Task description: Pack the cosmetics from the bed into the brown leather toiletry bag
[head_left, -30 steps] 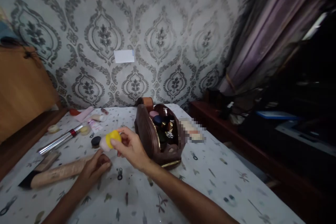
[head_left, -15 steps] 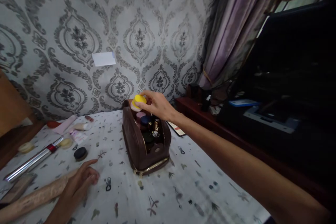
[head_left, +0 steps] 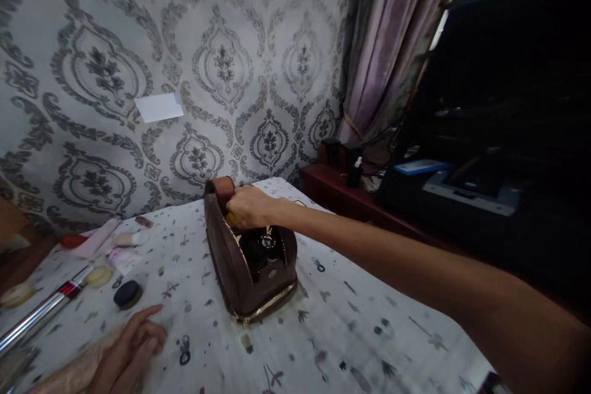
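A dark brown makeup bag (head_left: 228,265) stands unzipped on the patterned cloth, with dark bottles and small containers (head_left: 266,241) inside. My right hand (head_left: 252,206) reaches down into its far part, fingers closed around a yellow-lidded jar (head_left: 233,220). Most of the jar is hidden by the hand and the bag's wall. Low on the left, my left hand (head_left: 133,348) rests near the cloth, index finger stretched out and holding nothing. A round black-lidded pot (head_left: 128,294) lies just beyond its fingertips. A long beige item (head_left: 69,372) runs beside that hand, partly covered by it.
At left lie a silver and red tube (head_left: 46,313), a cream-coloured round pot (head_left: 98,276), a pink tube (head_left: 122,260) and several other cosmetics. A patterned wall rises behind the cloth. On the right stands a dark red ledge (head_left: 318,184) beside a large black object.
My right hand has lowered the yellow-lidded jar from above the bag's far end into the bag. The view has swung slightly right. My left hand keeps much the same pose.
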Motion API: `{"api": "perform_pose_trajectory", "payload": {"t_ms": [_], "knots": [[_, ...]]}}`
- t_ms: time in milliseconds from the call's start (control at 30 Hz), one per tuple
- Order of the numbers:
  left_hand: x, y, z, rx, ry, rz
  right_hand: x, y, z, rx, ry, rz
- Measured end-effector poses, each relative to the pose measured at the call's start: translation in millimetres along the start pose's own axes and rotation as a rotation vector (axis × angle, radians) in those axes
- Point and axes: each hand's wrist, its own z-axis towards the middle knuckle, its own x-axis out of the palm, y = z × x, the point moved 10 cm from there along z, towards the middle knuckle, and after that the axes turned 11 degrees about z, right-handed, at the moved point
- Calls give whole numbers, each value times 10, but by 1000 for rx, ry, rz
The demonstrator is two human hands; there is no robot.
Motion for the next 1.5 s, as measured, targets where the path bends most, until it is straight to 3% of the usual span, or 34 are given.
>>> {"api": "perform_pose_trajectory", "payload": {"t_ms": [167, 400, 500, 700, 900, 1100, 1300, 1500], "knots": [[11, 57, 27, -19, 18, -54, 84, 133, 68, -72, 108, -114], [5, 86, 61, -20, 37, -24, 272, 154, 49, -53, 225, -82], [-23, 23, 43, 19, 17, -6, 333, 116, 49, -26, 234, -72], [27, 7, 10, 43, 101, 58, 343, 105, 20, 16, 252, -58], [-34, -53, -12, 58, 9, 154, 326, 116, -12, 33, 270, -86], [-20, -109, 1, 42, 48, 124, 323, 92, -10, 43, 313, -81], [-47, -177, -1, 65, -9, 134, 279, 190, -1, -35, 245, -19], [1, -180, -2, 77, 54, 135, 472, 337, -29, -126, 328, -8]]}}
